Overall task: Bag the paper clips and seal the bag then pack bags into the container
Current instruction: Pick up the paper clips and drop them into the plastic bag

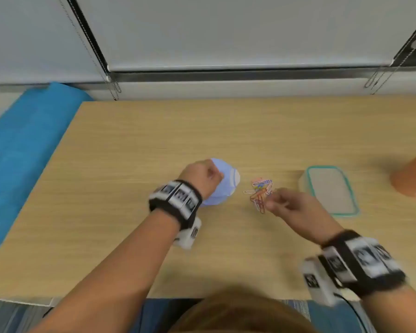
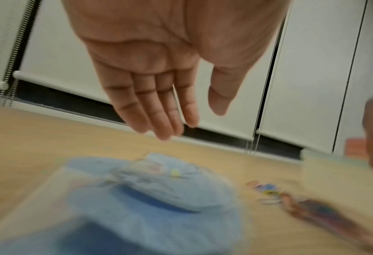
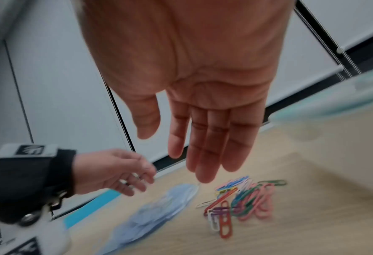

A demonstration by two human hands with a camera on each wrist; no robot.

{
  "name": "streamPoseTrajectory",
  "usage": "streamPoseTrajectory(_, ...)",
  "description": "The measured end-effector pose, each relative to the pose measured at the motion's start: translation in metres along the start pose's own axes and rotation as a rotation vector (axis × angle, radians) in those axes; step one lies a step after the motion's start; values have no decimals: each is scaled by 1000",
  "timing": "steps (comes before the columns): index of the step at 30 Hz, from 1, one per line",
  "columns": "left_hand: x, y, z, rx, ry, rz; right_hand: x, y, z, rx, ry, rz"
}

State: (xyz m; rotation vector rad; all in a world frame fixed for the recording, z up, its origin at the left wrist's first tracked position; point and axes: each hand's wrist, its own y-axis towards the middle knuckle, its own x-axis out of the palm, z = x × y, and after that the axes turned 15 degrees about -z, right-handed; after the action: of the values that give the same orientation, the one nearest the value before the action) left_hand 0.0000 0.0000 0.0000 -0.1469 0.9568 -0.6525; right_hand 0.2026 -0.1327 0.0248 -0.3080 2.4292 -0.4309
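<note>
A heap of coloured paper clips (image 1: 261,192) lies mid-table, also sharp in the right wrist view (image 3: 242,201). Left of it sits a crumpled pile of pale blue plastic bags (image 1: 222,188) (image 3: 159,212) (image 2: 150,198). My left hand (image 1: 214,175) (image 2: 192,120) hovers over the bags with straight fingers and holds nothing. My right hand (image 1: 271,198) (image 3: 176,151) hangs just above the clips, fingers extended, palm empty. A clear container with a teal rim (image 1: 332,191) (image 3: 334,138) stands right of the clips, with nothing visible inside.
An orange object (image 1: 411,176) stands at the table's right edge. A blue padded surface (image 1: 27,152) lies beyond the left edge. Window blinds with bead chains (image 1: 111,82) run along the far side. Bare wood (image 1: 154,131) spreads behind the hands.
</note>
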Motion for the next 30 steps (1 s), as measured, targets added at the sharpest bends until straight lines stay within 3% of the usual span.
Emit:
streamPoseTrajectory(2,-2,30,7,-34,97,-51,2,25,-8,48,62,78)
streamPoseTrajectory(6,0,62,7,-114,376,-253,7,52,-12,122,-33,106)
streamPoseTrajectory(15,2,72,-4,-19,397,-263,5,72,3,174,27,110)
streamPoseTrajectory(18,-4,80,-1,9,337,-298,1,79,3,176,50,136)
streamPoseTrajectory(22,-8,85,6,63,193,-213,-4,77,2,128,142,205)
streamPoseTrajectory(27,-15,70,5,202,-198,-65,-4,77,3,74,268,203)
streamPoseTrajectory(30,-21,51,9,229,-457,-44,-1,82,-2,70,402,192)
